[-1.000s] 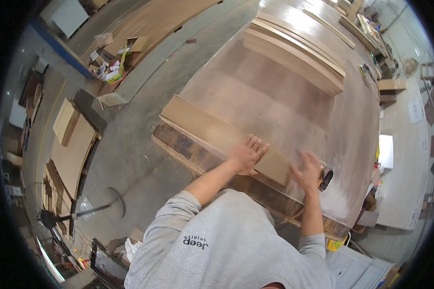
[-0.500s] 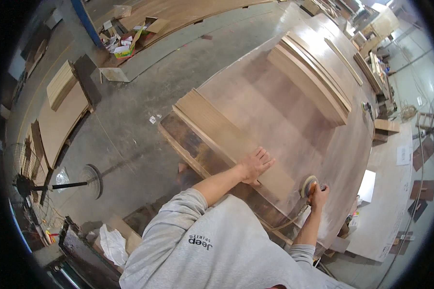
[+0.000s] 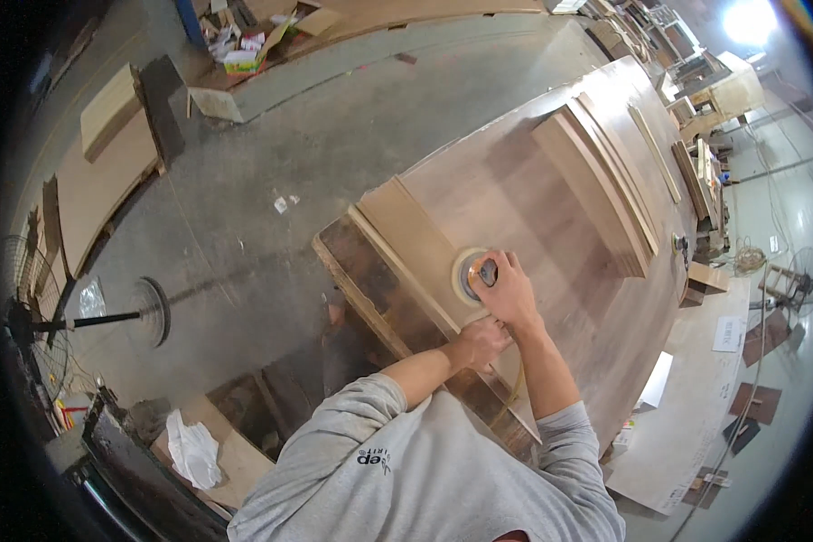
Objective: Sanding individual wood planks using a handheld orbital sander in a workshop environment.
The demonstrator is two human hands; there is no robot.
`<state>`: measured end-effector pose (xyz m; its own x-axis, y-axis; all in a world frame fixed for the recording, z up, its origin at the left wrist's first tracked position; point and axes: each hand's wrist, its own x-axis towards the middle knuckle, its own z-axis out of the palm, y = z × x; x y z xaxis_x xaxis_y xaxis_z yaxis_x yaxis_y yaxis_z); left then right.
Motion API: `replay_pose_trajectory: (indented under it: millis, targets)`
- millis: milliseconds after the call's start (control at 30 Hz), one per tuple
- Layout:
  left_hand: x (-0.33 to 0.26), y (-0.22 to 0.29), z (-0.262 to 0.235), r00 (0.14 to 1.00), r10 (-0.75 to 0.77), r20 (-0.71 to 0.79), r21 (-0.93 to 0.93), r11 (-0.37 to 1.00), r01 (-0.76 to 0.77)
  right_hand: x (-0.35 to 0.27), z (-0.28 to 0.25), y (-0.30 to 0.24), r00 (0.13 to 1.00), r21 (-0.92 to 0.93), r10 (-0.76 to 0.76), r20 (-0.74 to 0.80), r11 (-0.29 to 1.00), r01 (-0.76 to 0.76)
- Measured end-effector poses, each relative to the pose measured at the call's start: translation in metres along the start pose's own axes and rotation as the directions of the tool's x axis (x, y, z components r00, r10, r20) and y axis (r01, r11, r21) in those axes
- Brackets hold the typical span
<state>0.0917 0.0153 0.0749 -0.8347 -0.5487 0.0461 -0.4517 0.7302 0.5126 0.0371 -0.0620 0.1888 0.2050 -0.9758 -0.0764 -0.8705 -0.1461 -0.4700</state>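
Observation:
My right hand (image 3: 512, 296) grips a round orbital sander (image 3: 468, 276) with an orange and black top. Its pale pad rests on a long tan wooden board (image 3: 415, 221) lying along the near left edge of a big brown worktable (image 3: 479, 158). Just below the sander, my left hand (image 3: 483, 342) is closed by the board's near end, close to my right wrist. Whatever its fingers hold is hidden. A yellowish hose (image 3: 518, 384) runs down from beside my hands toward the table's near edge.
A stack of long wooden boards (image 3: 596, 185) lies across the table's right half, with a thin strip (image 3: 655, 154) beyond it. A second sander (image 3: 679, 242) sits at the right edge. Left on the floor stand a fan (image 3: 152, 312) and wooden panels (image 3: 108, 194).
My right hand has brought the sander from the table's right side left onto the board. My left hand has gone from lying flat on the board to closed near its end. The view has shifted.

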Motion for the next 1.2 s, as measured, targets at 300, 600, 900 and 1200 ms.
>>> replay_pose_trajectory:
  millis: [300, 600, 900, 1200]
  targets:
    - [0.027, 0.004, 0.124, 0.953, -0.273, -0.13, -0.951, -0.239, -0.198, 0.065, 0.031, -0.073, 0.991, -0.048, -0.037, 0.13, 0.998, 0.044]
    - [0.08, 0.005, 0.277, 0.676, -0.342, -0.652, -0.701, -0.068, -0.71, 0.017, 0.035, -0.026, 0.986, -0.117, -0.011, 0.166, 0.993, 0.031]
    - [0.074, 0.007, 0.177, 0.96, 0.002, 0.281, -0.076, -0.997, 0.024, 0.077, 0.043, -0.102, 0.994, 0.012, -0.073, 0.086, 0.997, 0.072]
    - [0.076, 0.013, 0.188, 0.956, -0.242, 0.163, -0.213, -0.955, -0.205, 0.011, 0.036, -0.052, 0.956, -0.107, 0.029, 0.291, 0.994, 0.003]
